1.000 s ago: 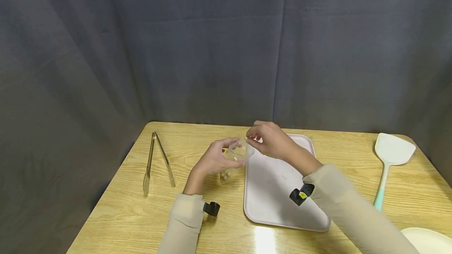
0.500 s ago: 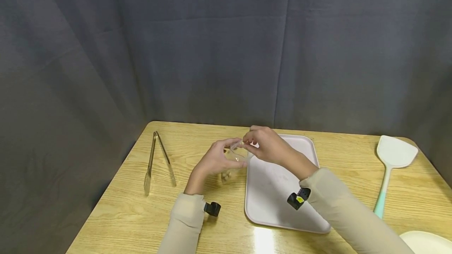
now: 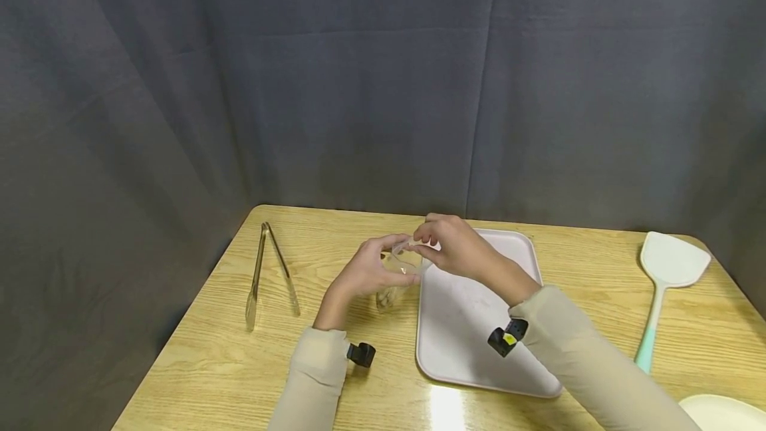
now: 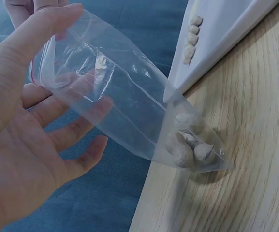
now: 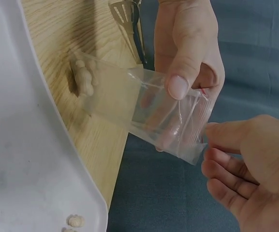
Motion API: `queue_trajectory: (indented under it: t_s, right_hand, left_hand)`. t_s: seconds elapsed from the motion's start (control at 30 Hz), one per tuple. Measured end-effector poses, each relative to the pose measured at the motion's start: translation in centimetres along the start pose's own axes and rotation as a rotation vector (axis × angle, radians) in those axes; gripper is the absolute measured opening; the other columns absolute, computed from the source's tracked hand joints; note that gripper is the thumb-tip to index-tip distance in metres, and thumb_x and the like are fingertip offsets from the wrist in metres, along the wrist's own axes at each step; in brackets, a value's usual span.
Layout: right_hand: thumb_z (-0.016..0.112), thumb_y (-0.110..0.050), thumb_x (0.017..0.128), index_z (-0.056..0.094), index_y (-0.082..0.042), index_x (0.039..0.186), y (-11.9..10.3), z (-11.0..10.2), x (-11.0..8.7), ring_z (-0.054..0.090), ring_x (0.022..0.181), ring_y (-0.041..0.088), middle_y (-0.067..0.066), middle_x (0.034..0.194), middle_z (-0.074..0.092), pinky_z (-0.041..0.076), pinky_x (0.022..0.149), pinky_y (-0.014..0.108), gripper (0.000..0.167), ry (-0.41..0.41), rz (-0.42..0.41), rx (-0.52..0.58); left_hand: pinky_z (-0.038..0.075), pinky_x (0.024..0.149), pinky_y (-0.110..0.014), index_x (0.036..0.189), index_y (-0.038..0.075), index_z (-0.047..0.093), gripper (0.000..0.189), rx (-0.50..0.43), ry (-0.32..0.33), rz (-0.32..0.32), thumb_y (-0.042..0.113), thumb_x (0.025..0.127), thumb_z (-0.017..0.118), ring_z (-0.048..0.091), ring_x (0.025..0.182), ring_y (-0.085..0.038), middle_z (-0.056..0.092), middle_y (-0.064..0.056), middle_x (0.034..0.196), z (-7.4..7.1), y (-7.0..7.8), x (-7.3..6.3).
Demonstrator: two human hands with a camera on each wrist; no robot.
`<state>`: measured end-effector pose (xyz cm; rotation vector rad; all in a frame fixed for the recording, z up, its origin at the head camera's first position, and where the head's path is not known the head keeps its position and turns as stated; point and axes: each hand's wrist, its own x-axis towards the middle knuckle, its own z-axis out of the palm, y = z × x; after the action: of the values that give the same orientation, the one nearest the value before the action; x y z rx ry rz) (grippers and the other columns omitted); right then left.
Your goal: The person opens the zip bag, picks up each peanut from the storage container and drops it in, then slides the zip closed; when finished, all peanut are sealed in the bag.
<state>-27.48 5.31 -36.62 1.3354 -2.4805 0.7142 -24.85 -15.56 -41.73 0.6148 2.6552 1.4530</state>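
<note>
My left hand (image 3: 368, 268) holds a clear zip bag (image 4: 124, 92) near its mouth, thumb on one side and fingers spread behind it. Several peanuts in their shells (image 4: 190, 145) lie in the bottom of the bag, which slants down to the wooden table. At the mouth, my right hand (image 3: 457, 245) pinches a corner of the bag between thumb and forefinger, as the right wrist view shows. Its other fingers are curled. A light tray (image 3: 467, 324) lies below the right hand, with more peanuts (image 4: 192, 38) along its far end.
Metal tongs (image 3: 256, 271) lie spread at the left of the table. To the right is a white spatula (image 3: 673, 261) with a mint handle. A pale plate (image 3: 724, 411) shows at the front right corner. A dark curtain (image 3: 359, 85) hangs behind.
My right hand has come down slightly from above the bag to its mouth, then stayed there. The left hand keeps its hold on the bag almost in place.
</note>
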Motion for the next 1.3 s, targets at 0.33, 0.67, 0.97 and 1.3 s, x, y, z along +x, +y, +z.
queue_trajectory:
  t_s: [0.33, 0.67, 0.97, 1.3]
  right_hand:
    - [0.077, -0.003, 0.085, 0.075, -0.003, 0.091, 1.8, -1.4, -0.7, 0.061, 0.073, 0.016, 0.002, 0.081, 0.064, 0.052, 0.065, 0.032, 0.007, 0.051, 0.106, 0.041]
    - [0.07, -0.006, 0.09, 0.072, 0.003, 0.09, 8.8, 0.2, -3.6, 0.058, 0.071, 0.021, 0.007, 0.077, 0.065, 0.049, 0.065, 0.039, 0.009, 0.012, 0.432, -0.021]
    - [0.07, -0.011, 0.088, 0.069, -0.001, 0.078, 11.6, 2.7, -5.2, 0.057, 0.065, 0.022, 0.007, 0.073, 0.065, 0.048, 0.061, 0.038, 0.014, -0.127, 0.582, -0.121]
    - [0.066, -0.005, 0.087, 0.072, 0.001, 0.084, 11.7, 3.5, -5.4, 0.056, 0.065, 0.02, 0.007, 0.076, 0.065, 0.047, 0.06, 0.034, 0.009, -0.127, 0.639, -0.073]
  left_hand:
    - [0.041, 0.103, -0.051, 0.143, 0.007, 0.053, 0.077, -0.009, -0.009, 0.032, 0.03, 0.078, 0.086, 0.053, 0.124, -0.022, 0.067, 0.0, 0.123, 0.0, -0.1, 0.1]
    - [0.04, 0.104, -0.051, 0.144, 0.006, 0.051, 0.078, -0.016, -0.006, 0.023, 0.027, 0.077, 0.086, 0.052, 0.124, -0.023, 0.065, -0.007, 0.126, 0.1, -0.3, 0.1]
    - [0.04, 0.103, -0.053, 0.143, 0.007, 0.053, 0.076, -0.023, -0.005, 0.019, 0.028, 0.078, 0.086, 0.051, 0.125, -0.023, 0.065, -0.01, 0.127, 0.0, -0.2, 0.0]
    - [0.039, 0.104, -0.051, 0.143, 0.008, 0.053, 0.076, -0.017, 0.005, 0.008, 0.03, 0.078, 0.086, 0.052, 0.124, -0.02, 0.066, -0.005, 0.126, 0.1, -0.2, 0.0]
